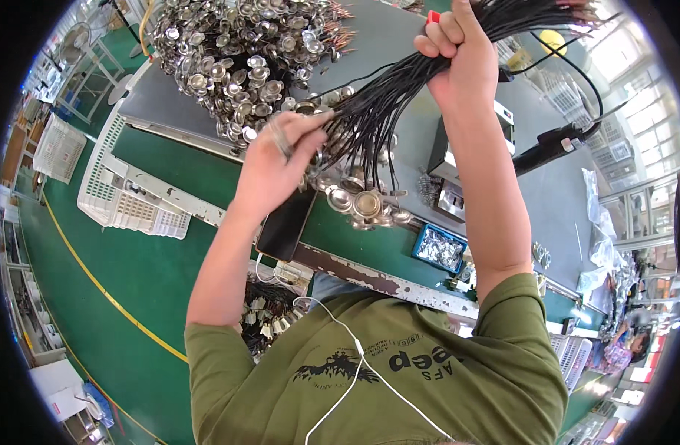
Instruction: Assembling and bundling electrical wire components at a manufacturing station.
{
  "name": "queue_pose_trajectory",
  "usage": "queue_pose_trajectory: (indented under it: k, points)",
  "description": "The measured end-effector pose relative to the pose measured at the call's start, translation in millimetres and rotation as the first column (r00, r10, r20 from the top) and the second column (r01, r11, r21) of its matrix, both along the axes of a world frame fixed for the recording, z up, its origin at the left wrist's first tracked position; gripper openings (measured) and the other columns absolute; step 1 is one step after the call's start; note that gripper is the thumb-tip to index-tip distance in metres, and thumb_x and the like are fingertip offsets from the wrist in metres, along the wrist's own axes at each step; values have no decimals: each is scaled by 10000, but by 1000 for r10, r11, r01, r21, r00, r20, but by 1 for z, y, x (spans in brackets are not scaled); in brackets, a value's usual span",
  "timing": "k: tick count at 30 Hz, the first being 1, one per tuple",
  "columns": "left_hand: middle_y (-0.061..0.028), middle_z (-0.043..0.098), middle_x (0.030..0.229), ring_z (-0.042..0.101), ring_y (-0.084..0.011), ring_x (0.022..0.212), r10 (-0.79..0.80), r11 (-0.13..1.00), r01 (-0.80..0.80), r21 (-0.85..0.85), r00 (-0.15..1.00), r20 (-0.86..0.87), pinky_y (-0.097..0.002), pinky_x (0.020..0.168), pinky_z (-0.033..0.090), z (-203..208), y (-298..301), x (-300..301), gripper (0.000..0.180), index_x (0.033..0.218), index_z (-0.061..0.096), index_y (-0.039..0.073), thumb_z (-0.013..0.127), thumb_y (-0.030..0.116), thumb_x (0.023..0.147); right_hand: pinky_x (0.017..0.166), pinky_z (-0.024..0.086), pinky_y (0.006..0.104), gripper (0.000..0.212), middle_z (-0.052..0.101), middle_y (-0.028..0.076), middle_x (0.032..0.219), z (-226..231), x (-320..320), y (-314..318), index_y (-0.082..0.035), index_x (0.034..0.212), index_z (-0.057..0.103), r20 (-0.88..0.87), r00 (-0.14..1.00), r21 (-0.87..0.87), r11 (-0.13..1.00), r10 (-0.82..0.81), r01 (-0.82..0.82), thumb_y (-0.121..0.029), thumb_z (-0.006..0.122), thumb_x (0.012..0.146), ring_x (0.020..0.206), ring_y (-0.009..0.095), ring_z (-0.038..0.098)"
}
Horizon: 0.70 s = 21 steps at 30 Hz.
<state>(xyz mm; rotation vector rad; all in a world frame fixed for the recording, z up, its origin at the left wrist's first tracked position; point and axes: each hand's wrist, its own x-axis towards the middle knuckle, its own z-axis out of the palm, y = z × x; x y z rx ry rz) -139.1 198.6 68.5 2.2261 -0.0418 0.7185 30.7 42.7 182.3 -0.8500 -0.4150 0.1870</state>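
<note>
One bundle of black wires point(399, 89), silver cup-shaped metal pieces point(366, 204) at its lower end, held over grey workbench point(388, 37). Right hand point(462, 55) clamped round upper length. Left hand point(273, 159) at wires, blurred; grip indeterminable. Leftward: heaped similar cups point(236, 67). Nearer body: black phone point(284, 231).

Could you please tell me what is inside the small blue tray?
The blue tray holds small, shiny silvery pieces. Its floor and anything beneath the top pieces are covered from view.
</note>
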Motion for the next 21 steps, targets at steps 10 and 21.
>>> queue_pose_trajectory:
  k: [10, 21]
  points:
    - [-103, 511, 1366, 434, -361, 1298, 41, 987, -72, 146, 977, 210, -480, 1069, 336, 15, -30, -30, 497, 1123, 654, 186, 836, 364, 696, 464, 302, 256, 258, 279, -73, 556, 13, -22, 5, -155, 772, 488, 74, 994, -57, 995, -76, 81, -256, 586, 989, 450, 69, 281]
    - [-113, 229, 1579, 273, -269, 1428, 186, 433, 266, -861, 909, 374, -428, 1177, 233, -43, -39, 3, 697, 1547, 146, 86, 280, 533, 1030, 501, 308, 241, 403, 290, -65, 567, 11, -23, 8, -176, 645, 391, 71, 996, 143, 989, -58, 48, -254, 595, 985, 497, 71, 298]
